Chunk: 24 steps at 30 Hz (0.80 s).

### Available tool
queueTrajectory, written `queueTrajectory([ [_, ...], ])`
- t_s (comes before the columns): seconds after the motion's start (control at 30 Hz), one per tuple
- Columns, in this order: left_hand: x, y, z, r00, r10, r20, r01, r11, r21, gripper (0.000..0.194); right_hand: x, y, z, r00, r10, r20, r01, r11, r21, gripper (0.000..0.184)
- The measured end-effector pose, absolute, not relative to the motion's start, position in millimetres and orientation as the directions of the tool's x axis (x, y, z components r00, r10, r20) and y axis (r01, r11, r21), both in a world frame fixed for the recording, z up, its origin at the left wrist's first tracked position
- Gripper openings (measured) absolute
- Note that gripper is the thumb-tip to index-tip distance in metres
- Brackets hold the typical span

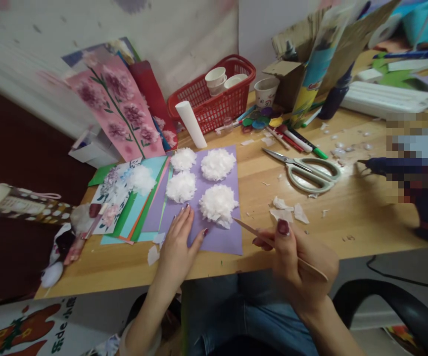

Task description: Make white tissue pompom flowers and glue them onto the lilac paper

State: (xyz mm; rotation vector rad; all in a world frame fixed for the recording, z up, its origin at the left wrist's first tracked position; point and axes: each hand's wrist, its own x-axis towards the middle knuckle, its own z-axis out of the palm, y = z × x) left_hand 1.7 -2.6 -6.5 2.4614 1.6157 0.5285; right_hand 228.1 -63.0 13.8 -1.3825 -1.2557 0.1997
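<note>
The clearest writing is on a white poster (17,326) below the worktop's left front corner: it says "de" in black, next to some Chinese signs. A tall blue and yellow bottle (306,89) near the worktop's back edge has a label too blurry to read. The tiny print on the paper cup (266,93) is too small to read as well.

By the back edge, a red basket (236,103) has white cups (215,79) in it. The paper cup stands just beside it, and a brown cardboard box (287,91) is next to that.

Near the front edge, left of the middle, lies a purple sheet (232,242). Four white paper puffs (218,203) sit on it, two by two.

The left hand (178,242) is flat and holds nothing, with its fingers on the left side of the sheet. The right hand (295,257) pinches a thin wooden stick (253,230). The stick's tip is at the front right puff, but I can't tell if they touch.
</note>
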Motion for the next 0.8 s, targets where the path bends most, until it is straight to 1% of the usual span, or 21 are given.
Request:
queueTrajectory([
  [0.1,0,-1,-6,0.377,0.904,0.203,0.856,-0.424,0.298,0.055,230,-56,12,0.433,0.768,0.472,0.49,0.239,-0.838,0.038],
  [0.27,-2,4,-3,0.387,0.903,0.185,0.852,-0.427,0.302,0.054,233,-42,11,0.373,0.842,0.389,0.392,0.237,-0.889,0.042],
  [0.47,-4,11,-1,0.398,0.906,0.141,0.845,-0.422,0.328,0.053,235,-44,11,0.44,0.852,0.283,0.243,0.19,-0.951,0.044],
  [0.57,-6,13,0,0.407,0.905,0.126,0.844,-0.425,0.326,0.055,234,-44,9,0.443,0.855,0.271,0.215,0.192,-0.958,0.044],
  [0.8,-7,13,-1,0.422,0.895,0.144,0.841,-0.446,0.306,0.054,233,-42,5,0.482,0.829,0.283,0.228,0.193,-0.954,0.042],
])
